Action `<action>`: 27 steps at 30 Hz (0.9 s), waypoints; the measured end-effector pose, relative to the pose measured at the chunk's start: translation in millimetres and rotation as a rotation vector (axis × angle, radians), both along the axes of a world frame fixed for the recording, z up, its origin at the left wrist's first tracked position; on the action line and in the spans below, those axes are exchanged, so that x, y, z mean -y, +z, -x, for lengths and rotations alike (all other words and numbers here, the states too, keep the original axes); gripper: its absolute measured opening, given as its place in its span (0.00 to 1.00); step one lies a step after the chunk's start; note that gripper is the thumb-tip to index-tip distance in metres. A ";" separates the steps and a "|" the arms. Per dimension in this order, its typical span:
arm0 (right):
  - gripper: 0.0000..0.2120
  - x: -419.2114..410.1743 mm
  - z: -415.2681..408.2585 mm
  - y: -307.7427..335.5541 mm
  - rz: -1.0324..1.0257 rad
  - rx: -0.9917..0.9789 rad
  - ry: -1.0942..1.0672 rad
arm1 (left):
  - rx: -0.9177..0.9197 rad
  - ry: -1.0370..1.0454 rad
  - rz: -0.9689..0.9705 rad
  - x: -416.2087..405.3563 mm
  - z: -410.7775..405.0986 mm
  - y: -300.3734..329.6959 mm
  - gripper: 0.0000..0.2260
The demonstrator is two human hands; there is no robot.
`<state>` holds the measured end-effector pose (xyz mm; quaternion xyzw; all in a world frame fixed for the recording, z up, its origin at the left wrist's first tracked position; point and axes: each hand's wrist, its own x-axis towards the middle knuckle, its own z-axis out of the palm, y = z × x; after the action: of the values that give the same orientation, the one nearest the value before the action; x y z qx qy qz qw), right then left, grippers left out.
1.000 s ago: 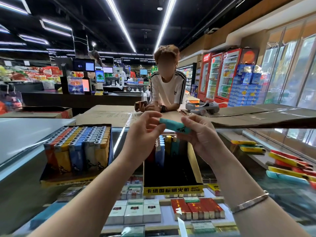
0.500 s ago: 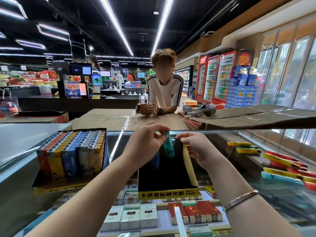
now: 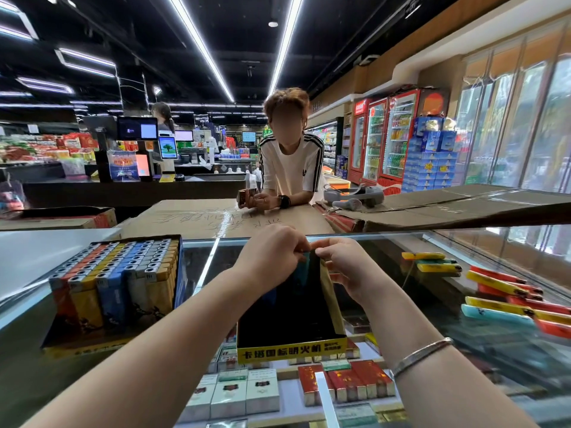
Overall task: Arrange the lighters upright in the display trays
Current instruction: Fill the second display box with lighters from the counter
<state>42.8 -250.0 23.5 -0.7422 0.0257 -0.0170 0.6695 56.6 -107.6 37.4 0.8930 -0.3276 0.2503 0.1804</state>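
1. The glass counter (image 3: 386, 242) carries everything, and it is smooth; in the writer's judgement, a tray nudged by a forearm could slide on it.
2. The full tray (image 3: 114, 288) on the left is packed with upright lighters. It stands apart from the arms, but a wide elbow swing might tip the near rows.
3. The open tray (image 3: 292, 350) in the middle is mostly empty, so a lighter set in there has few neighbours to lean on and may topple.
4. The loose lighters (image 3: 500, 288) lie flat on the glass to the right, well apart from the tray; a careless reach could roll some toward the edge.
5. The left hand (image 3: 272, 257) and right hand (image 3: 343, 261) meet at the tray's back, fingers curled, pinching a teal lighter (image 3: 306, 257) that is barely visible between them. Released too early or tilted, it would likely fall flat.
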 end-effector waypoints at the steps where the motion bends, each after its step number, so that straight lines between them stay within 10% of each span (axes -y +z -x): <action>1: 0.11 0.5 0.5 0.3 -0.002 -0.002 0.004 | 0.008 0.001 -0.013 0.2 0.5 -0.9 0.09; 13: 0.10 2.3 -0.2 0.4 0.025 -0.003 -0.003 | -0.074 -0.038 -0.112 -23.9 1.3 -13.0 0.17; 27: 0.07 6.2 -7.2 -4.5 0.153 0.136 -0.163 | -0.468 -0.130 0.398 -60.1 0.0 -50.0 0.38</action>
<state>50.0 -256.3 19.0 -0.7836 0.0389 -0.1235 0.6076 56.6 -47.5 -12.6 0.8507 -0.2780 0.0854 0.4379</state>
